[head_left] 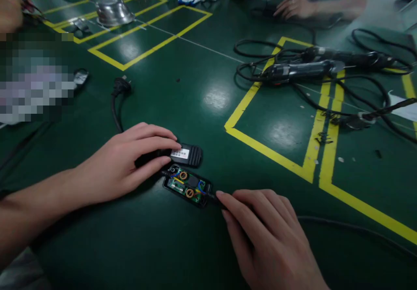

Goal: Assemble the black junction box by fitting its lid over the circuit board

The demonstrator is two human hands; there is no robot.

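My left hand [130, 157] fingers flat on black cover [186, 154], right hand [267, 229] fingers pinching cable beside opened circuit board [188, 186], green table [202, 99]

Pixelated patch [34, 79] hides object; co-worker's hand [295, 7] blurred.

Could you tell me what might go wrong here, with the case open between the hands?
1. The open case half shows bare board, coils and thin wires; the right hand at its cable end could tug a wire loose.
2. The left hand rests on the black cover; fitted carelessly, it might pinch those wires.
3. The power plug lies loose nearby, so its cord could snag.
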